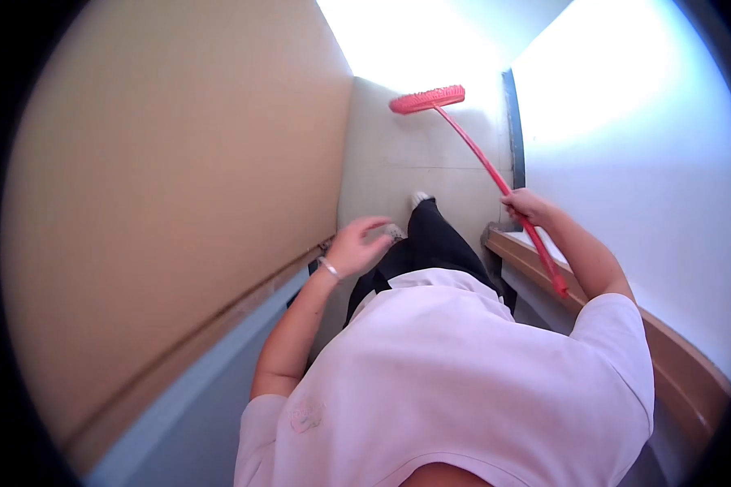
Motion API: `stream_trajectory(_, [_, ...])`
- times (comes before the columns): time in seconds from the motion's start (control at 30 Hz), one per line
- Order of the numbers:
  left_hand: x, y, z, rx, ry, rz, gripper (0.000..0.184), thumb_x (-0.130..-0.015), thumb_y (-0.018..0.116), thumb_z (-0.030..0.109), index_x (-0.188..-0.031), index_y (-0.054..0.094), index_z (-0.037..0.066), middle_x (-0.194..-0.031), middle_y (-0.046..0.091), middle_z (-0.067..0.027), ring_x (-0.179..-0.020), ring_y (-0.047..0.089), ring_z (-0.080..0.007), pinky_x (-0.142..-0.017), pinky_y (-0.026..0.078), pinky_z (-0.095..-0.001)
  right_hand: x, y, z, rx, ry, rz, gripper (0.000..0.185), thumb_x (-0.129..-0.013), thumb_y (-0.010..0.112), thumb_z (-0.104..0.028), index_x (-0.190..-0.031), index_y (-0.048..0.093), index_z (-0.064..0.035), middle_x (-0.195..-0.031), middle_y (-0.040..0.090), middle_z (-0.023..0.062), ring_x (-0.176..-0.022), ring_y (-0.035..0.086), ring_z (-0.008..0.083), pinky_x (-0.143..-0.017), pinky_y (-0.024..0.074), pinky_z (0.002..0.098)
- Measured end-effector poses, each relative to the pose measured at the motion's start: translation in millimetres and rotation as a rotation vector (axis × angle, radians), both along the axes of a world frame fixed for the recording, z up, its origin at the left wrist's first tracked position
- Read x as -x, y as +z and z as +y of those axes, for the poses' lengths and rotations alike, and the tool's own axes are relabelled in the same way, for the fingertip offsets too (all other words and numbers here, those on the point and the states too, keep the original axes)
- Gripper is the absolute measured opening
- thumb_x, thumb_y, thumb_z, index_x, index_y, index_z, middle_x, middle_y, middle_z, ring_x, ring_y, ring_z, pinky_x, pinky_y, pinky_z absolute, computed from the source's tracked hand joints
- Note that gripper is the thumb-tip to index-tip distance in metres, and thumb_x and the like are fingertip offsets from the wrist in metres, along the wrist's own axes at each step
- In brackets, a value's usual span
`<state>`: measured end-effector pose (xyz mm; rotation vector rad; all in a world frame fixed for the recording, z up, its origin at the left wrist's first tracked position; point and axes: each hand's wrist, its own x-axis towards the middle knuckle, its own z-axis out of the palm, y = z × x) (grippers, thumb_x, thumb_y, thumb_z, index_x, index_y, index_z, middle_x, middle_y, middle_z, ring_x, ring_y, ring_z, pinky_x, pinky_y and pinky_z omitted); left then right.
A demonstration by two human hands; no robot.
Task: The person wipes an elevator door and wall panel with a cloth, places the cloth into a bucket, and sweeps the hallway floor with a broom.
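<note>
My right hand (pixel 525 206) is closed around the red handle of a long-handled broom (pixel 477 150). The broom's head, with its red bristles turned upward and away, is held out ahead of me at the far end. The handle's butt end sticks out behind my right hand, toward my body. My left hand (pixel 361 246), with a light-coloured bracelet on the wrist, holds nothing. Its thumb and fingers are apart and slightly bent, in front of my waist near the lower edge of the tan panel.
A tan door-like panel (pixel 195 162) rises close on my left. On the right stands a white wall (pixel 625 187), with a brown wooden frame (pixel 674 357) below it. Pale floor tiles (pixel 422 154) run ahead toward bright light. My light shoe (pixel 419 197) is on the floor.
</note>
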<state>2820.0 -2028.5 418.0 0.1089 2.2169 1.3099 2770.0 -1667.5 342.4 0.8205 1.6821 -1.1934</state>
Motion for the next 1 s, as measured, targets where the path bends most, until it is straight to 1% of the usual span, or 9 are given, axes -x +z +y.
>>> stream_trajectory(0.17, [81.8,71.3,119.8,-0.31,-0.443,0.592,0.03,-0.067,0.06,0.008,-0.096,0.053,0.004,-0.099,0.053,-0.0106,-0.094,0.05,-0.023,-0.087,0.035,-0.0306,50.9,28.0,-84.5,0.742,-0.792,-0.032,0.02,-0.082,0.042,-0.013,-0.063,0.04,-0.0059,-0.053,0.044,0.0053,-0.044,0.044,0.0158,-0.044,0.039,0.0271])
stream_trajectory(0.3, [161.0,80.1,144.8,-0.575,-0.509,0.406,0.012,-0.068,0.058,0.004,-0.069,0.046,0.003,-0.067,0.045,-0.0062,-0.064,0.044,-0.0204,-0.064,0.037,-0.0288,96.4,48.4,-97.6,1.105,-1.186,-0.031,0.013,-0.078,0.044,-0.014,-0.071,0.044,-0.0034,-0.063,0.049,0.007,-0.057,0.051,0.0169,-0.057,0.0452,0.028])
stream_trajectory(0.6, [231.2,101.5,179.0,-0.898,-0.843,-0.295,0.014,-0.075,0.056,0.01,-0.067,0.047,0.003,-0.064,0.047,-0.0032,-0.064,0.045,-0.0156,-0.066,0.037,-0.0271,28.5,6.8,-87.5,1.003,-1.963,-0.026,0.008,-0.074,0.044,-0.009,-0.076,0.044,-0.0009,-0.071,0.05,0.0074,-0.069,0.052,0.0196,-0.071,0.0454,0.0316])
stream_trajectory(0.63, [222.5,95.0,192.9,-0.709,-0.87,-0.325,0.009,-0.075,0.056,0.008,-0.072,0.049,0.002,-0.068,0.049,-0.004,-0.068,0.048,-0.0162,-0.068,0.038,-0.0273,4.9,-15.8,-86.5,1.022,-2.078,-0.043,0.006,-0.072,0.045,-0.009,-0.07,0.045,-0.0032,-0.066,0.051,0.0067,-0.064,0.053,0.0183,-0.061,0.0463,0.0292])
stream_trajectory(0.73, [206.0,50.2,217.4,-0.414,-1.119,-0.631,0.006,-0.077,0.052,0.006,-0.079,0.049,0.001,-0.092,0.053,-0.0084,-0.091,0.049,-0.0192,-0.084,0.035,-0.0308,-58.0,-71.6,-94.9,0.851,-2.195,-0.072,0.013,-0.074,0.041,-0.014,-0.066,0.046,-0.0044,-0.067,0.053,0.0092,-0.064,0.054,0.0215,-0.063,0.0473,0.0332])
stream_trajectory(0.8, [164.4,0.7,228.3,-0.435,-1.228,-0.677,0.009,-0.075,0.055,0.005,-0.08,0.05,0.001,-0.097,0.052,-0.0077,-0.104,0.044,-0.0199,-0.084,0.035,-0.0289,-99.1,-121.8,-98.3,0.833,-2.203,-0.122,0.02,-0.075,0.037,-0.017,-0.063,0.046,-0.0043,-0.067,0.054,0.0097,-0.065,0.054,0.0215,-0.063,0.0463,0.0335])
stream_trajectory(0.87, [146.9,-26.2,224.1,-0.373,-1.275,-0.659,0.01,-0.074,0.056,0.005,-0.08,0.049,0.001,-0.099,0.052,-0.0086,-0.105,0.044,-0.0207,-0.084,0.035,-0.029,-113.2,-143.8,-107.5,0.612,-2.521,-0.292,0.024,-0.077,0.034,-0.019,-0.064,0.046,-0.0026,-0.068,0.055,0.0116,-0.067,0.053,0.0237,-0.066,0.045,0.0351])
stream_trajectory(0.97, [180.0,-39.5,214.1,-0.374,-1.337,-0.464,0.011,-0.074,0.056,0.004,-0.081,0.049,0.001,-0.106,0.051,-0.0113,-0.106,0.043,-0.0224,-0.085,0.036,-0.0302,-67.8,-168.0,-120.2,0.607,-2.306,-0.332,0.033,-0.078,0.033,-0.023,-0.074,0.054,0.0018,-0.076,0.055,0.0157,-0.071,0.051,0.0253,-0.073,0.0418,0.0364])
stream_trajectory(1.0, [203.4,-31.9,209.8,-0.398,-1.106,-0.562,0.012,-0.071,0.059,0.003,-0.074,0.049,-0.001,-0.103,0.053,-0.013,-0.103,0.047,-0.0231,-0.079,0.04,-0.0298,-35.6,-168.5,-123.0,0.667,-2.375,-0.204,0.03,-0.079,0.034,-0.023,-0.074,0.051,0.0015,-0.074,0.052,0.0153,-0.069,0.05,0.0271,-0.073,0.0417,0.0396])
